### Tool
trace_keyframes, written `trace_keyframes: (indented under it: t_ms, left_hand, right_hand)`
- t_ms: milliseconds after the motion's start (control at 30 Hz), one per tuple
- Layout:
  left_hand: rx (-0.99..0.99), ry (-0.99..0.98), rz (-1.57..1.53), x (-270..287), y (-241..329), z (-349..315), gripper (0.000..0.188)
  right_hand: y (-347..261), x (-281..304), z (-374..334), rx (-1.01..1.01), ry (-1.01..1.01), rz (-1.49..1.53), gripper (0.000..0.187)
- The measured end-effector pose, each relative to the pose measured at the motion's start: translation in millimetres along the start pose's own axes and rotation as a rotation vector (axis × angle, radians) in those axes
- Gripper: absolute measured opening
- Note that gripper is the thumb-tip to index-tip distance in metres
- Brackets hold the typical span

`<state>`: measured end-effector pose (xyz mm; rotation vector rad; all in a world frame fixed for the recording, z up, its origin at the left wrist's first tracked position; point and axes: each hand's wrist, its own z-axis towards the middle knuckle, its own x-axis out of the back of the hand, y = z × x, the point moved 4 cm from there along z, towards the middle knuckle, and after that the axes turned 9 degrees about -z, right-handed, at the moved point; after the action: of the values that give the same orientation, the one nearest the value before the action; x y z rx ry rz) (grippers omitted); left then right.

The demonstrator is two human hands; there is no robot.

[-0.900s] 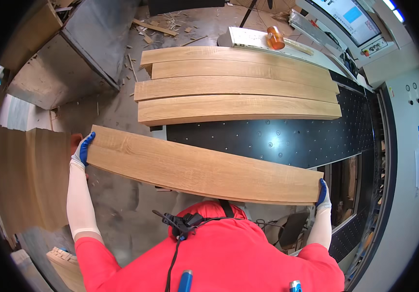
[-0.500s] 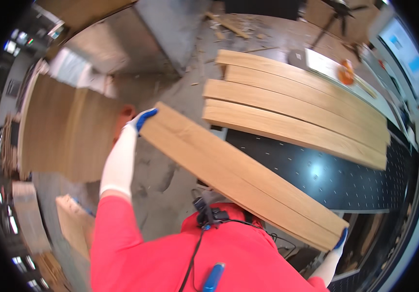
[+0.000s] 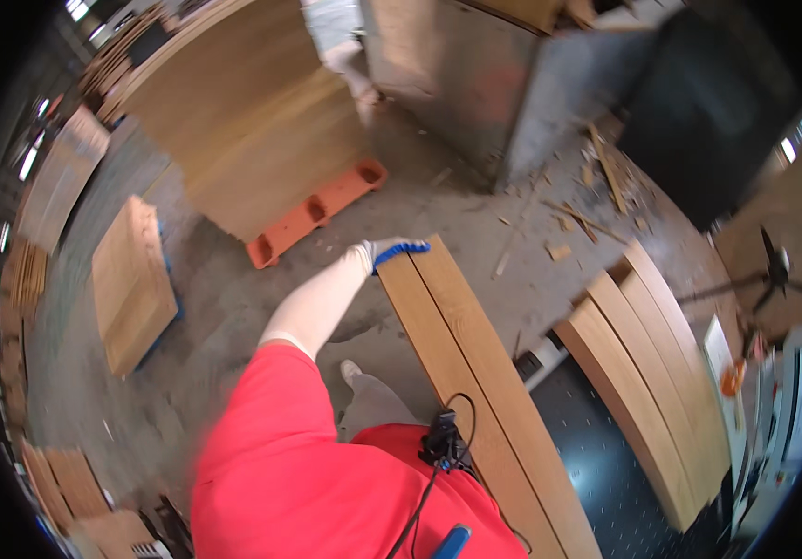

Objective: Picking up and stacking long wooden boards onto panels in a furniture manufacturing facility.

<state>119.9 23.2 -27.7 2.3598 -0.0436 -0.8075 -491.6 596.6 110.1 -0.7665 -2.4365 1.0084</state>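
Two long light-brown wooden planks (image 3: pixel 480 359) lie side by side in front of my body, a thin seam between them. They run from the middle of the view down to the lower edge. My left hand (image 3: pixel 395 253), in a white glove with blue-coated fingers, is closed around their far end. The near end of the planks is cut off by the lower edge, and my right hand is out of view. To the right, several similar planks (image 3: pixel 638 373) rest together on a black table (image 3: pixel 576 438) dotted with small light marks.
At upper left a tall stack of wide wood panels (image 3: pixel 252 121) stands by an orange pallet (image 3: pixel 317 209). Another wood stack (image 3: pixel 130 289) sits on a blue base at left. Offcuts (image 3: pixel 561 252) litter the floor near a grey metal cabinet (image 3: pixel 447 88). A black fan (image 3: pixel 774 267) stands far right.
The view has turned left, so the table and its planks appear farther right. The held planks now point more steeply away from me, and my right hand has left the view.
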Motion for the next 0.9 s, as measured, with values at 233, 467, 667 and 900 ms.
trace_keyframes:
  t_ms: [233,467,667,900]
  left_hand:
    - [-0.167,0.29,-0.102,189,-40,-195,0.044]
    - [-0.474,0.44,-0.481,402,-162,-448,0.048]
    - [-0.655,0.679,-0.816,485,-285,-622,0.055]
    - [-0.937,1.097,-1.192,522,-469,-768,0.055]
  right_hand:
    - [-89,-252,29,0.113,-0.296,-0.288,0.067]
    - [-113,-546,-11,0.201,-0.634,-0.513,0.064]
    - [-112,-758,-68,0.257,-0.861,-0.622,0.062]
    - [-83,-1040,-126,0.28,-1.154,-0.733,0.059]
